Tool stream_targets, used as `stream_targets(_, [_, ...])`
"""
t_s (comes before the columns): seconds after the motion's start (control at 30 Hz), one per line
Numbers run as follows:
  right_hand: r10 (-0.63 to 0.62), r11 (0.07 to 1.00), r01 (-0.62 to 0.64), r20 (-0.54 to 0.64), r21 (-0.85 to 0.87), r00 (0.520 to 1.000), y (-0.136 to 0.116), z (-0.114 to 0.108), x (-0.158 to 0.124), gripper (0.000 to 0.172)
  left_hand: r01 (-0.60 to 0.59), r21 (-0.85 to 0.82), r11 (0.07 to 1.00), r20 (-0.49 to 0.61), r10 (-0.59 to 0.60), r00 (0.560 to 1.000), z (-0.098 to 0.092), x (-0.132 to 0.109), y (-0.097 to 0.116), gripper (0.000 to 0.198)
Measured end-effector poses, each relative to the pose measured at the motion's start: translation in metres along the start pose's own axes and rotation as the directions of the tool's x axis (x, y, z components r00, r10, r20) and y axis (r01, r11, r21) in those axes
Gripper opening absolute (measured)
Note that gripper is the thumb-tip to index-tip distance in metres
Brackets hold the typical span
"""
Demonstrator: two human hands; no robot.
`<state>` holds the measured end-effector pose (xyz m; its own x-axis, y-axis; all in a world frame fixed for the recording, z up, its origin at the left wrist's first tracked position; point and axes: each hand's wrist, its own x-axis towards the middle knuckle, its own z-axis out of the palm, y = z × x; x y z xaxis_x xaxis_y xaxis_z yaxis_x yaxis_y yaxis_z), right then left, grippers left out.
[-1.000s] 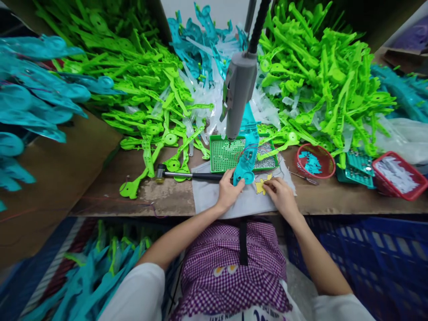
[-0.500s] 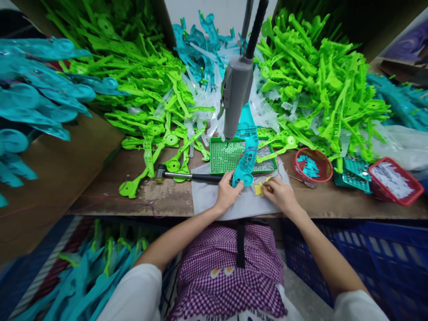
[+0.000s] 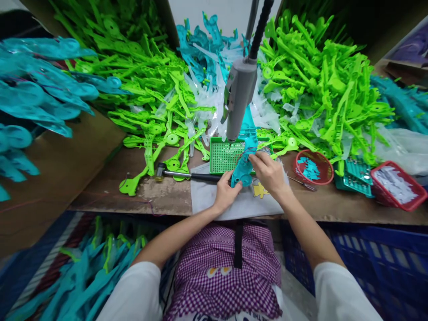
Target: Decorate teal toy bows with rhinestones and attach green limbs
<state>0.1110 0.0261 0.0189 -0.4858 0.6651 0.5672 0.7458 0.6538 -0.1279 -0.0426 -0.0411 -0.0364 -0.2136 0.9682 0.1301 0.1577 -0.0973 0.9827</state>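
Note:
My left hand [image 3: 227,192] grips the rounded lower end of a long turquoise plastic part [image 3: 243,171], which stands tilted over the green tray [image 3: 219,171]. A thin dark wire shows along the part's middle. At the part's right edge my right hand [image 3: 269,173] is closed in a pinch; what its fingertips hold is hidden. A grey electric screwdriver [image 3: 241,96] hangs point down just above the tray. Small metal screws fill the tray's right side, partly covered by my right hand. Beneath both hands lies a grey cloth [image 3: 209,203] with a yellow printed figure.
A hammer [image 3: 177,174] lies left of the cloth. To the right stand a round red basket [image 3: 329,174] of turquoise pieces, a teal tray [image 3: 354,180] and a red basket [image 3: 409,206] of white pieces. Bright green parts [image 3: 334,89] are heaped behind; a blue crate [image 3: 384,263] sits below.
My right hand has risen from the yellow print on the cloth to the middle of the turquoise part. My left hand keeps its grip on the part's lower end.

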Motion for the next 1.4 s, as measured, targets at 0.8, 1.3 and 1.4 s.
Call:
stream_targets(0.8, [0.387, 0.870, -0.445, 0.263, 0.212, 0.884, -0.036, -0.022, -0.058, 0.017, 0.114, -0.054, 0.992, -0.026, -0.116, 0.993, -0.004, 0.001, 0.002, 0.027])
stream_targets(1.3, [0.147, 0.989, -0.145, 0.087, -0.029, 0.985, -0.018, -0.006, 0.020, 0.031, -0.007, 0.075, 0.997, -0.034, 0.009, 0.999, -0.006, 0.002, 0.009, 0.024])
stream_targets(1.4, [0.107, 0.994, -0.101, 0.143, -0.047, 0.984, -0.016, -0.011, 0.020, 0.032, 0.018, 0.074, 0.997, -0.033, -0.016, 0.999, -0.006, 0.002, 0.010, 0.024])
